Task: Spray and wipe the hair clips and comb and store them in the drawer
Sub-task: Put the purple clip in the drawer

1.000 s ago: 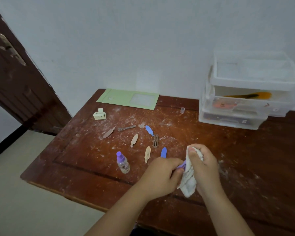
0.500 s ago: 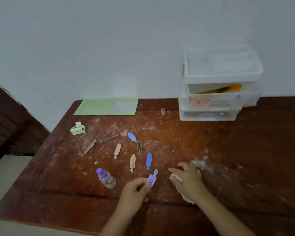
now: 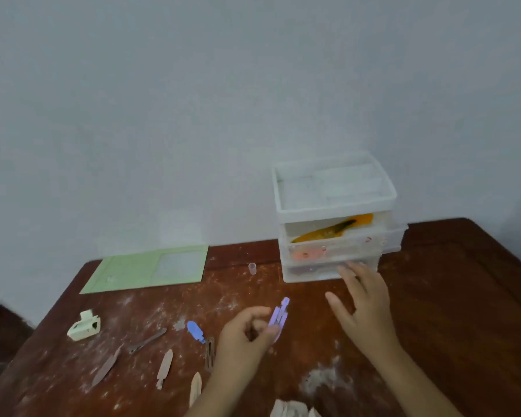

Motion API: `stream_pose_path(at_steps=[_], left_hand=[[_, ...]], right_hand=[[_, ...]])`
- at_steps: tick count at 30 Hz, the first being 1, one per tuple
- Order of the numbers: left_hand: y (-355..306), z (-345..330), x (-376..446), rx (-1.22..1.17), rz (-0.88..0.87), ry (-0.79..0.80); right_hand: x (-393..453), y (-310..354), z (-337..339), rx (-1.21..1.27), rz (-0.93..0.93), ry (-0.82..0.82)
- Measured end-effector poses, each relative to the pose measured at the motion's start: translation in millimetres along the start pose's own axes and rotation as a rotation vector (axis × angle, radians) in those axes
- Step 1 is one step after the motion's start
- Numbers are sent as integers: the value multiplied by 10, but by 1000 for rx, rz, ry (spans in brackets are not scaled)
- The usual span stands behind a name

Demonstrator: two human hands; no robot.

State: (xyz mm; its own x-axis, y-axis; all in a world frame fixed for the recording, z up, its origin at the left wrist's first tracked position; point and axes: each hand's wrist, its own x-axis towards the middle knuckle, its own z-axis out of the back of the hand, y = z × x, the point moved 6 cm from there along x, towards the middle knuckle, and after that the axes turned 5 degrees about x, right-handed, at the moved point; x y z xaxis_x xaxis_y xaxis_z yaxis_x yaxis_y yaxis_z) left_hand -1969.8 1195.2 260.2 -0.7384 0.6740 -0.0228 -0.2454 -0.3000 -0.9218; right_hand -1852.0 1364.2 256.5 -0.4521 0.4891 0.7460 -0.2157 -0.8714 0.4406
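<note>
Head view: the wooden table (image 3: 433, 311) runs back to the wall at 12 o'clock, its right edge slanting off toward 3 o'clock; bare dusty wood lies between the hands and the drawer unit (image 3: 334, 218), which stands at 1 o'clock against the wall; the left hand (image 3: 247, 335) is raised at centre, thumb and fingers pinching a purple hair clip (image 3: 278, 316) that points toward 1 o'clock; the right hand (image 3: 363, 305) reaches to 1 o'clock, fingers spread and straight, fingertips at the lowest drawer's front; other clips, among them a blue clip (image 3: 195, 331), lie at 8 o'clock; a white cloth (image 3: 289, 410) sits at 6 o'clock.
</note>
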Motion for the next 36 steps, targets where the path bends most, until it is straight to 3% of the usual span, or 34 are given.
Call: stream_pose_path(at_steps=[4, 8, 15, 19, 25, 30, 36], left_hand=[[-546, -282, 473, 51, -161, 33], [-1013, -615, 1021, 255, -347, 33], [-1005, -1056, 1648, 505, -278, 226], [-934, -944, 1632, 668, -319, 202], [-838, -201, 1047, 736, -537, 82], [-302, 884, 438, 842, -353, -23], [648, 2070, -467, 782, 4, -321]], right_hand=[[503, -373, 96, -172, 63, -81], [748, -602, -7, -222, 116, -6], [738, -704, -36, -225, 141, -72], [711, -708, -81, -242, 144, -60], [685, -689, -140, -351, 111, 16], [444, 108, -214, -83, 99, -10], [-513, 1518, -872, 401, 44, 458]])
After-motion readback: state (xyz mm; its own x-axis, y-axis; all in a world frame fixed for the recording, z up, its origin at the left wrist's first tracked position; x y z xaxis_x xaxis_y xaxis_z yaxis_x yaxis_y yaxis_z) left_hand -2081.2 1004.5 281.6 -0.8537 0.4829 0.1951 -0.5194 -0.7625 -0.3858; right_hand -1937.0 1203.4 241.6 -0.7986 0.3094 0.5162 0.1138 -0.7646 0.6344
